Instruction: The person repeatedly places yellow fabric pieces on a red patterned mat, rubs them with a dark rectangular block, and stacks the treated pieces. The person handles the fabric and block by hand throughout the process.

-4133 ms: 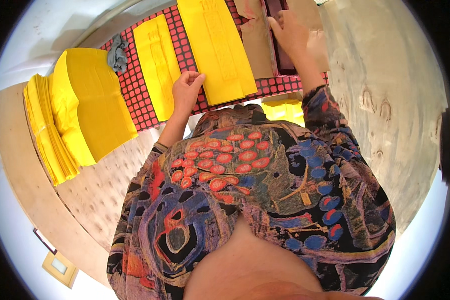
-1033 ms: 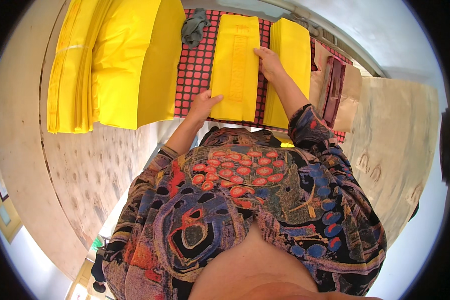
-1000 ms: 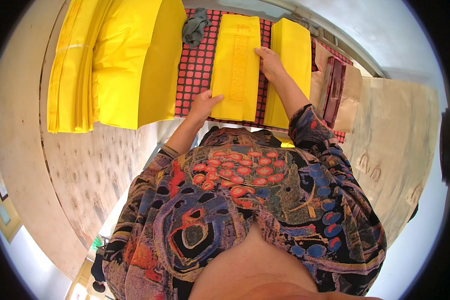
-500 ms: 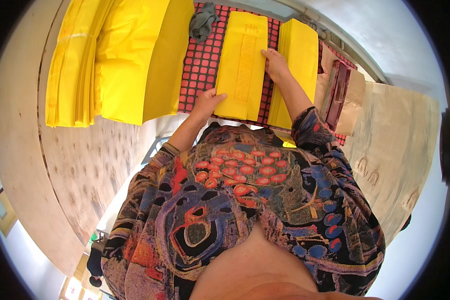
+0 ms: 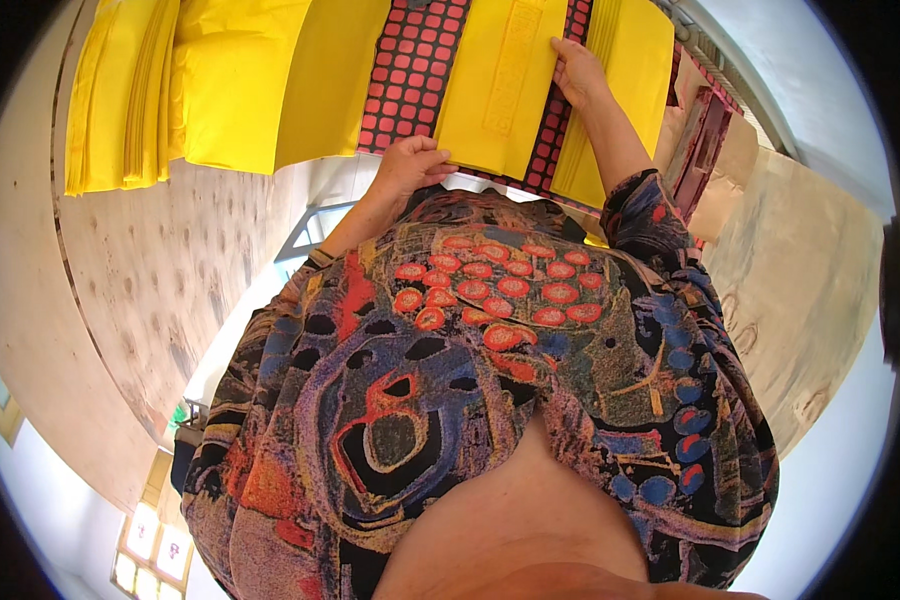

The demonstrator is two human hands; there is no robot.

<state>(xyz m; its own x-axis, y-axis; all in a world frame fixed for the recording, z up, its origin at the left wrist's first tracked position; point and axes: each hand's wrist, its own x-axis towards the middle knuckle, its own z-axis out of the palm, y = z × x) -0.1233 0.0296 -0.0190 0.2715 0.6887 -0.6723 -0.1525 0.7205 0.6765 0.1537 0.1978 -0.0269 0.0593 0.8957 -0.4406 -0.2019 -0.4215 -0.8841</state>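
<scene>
A long yellow paper strip (image 5: 470, 110) lies in front of me, with a faint orange printed column (image 5: 513, 70) down its middle. My left hand (image 5: 408, 165) is closed on its near edge by the left corner, thumb and fingers together. Farther up, my right hand (image 5: 580, 75) pinches the strip's right edge between thumb and fingertips. Just right of it lies a stack of yellow paper (image 5: 630, 85) with stepped edges, partly covered by my right forearm. Beneath the strip spreads a red-and-black checked cloth (image 5: 407, 75).
At the left are a large pile of yellow paper (image 5: 235, 100) and a folded yellow bundle (image 5: 120, 110). A dark red tray-like piece (image 5: 698, 150) rests on brown paper (image 5: 727, 185) at the right. Wooden boards (image 5: 210, 260) extend on both sides.
My view has shifted, so the table sits higher in the picture and the grey cloth is nearly out of sight. My left hand has come to the strip's near edge; my right still holds its right edge.
</scene>
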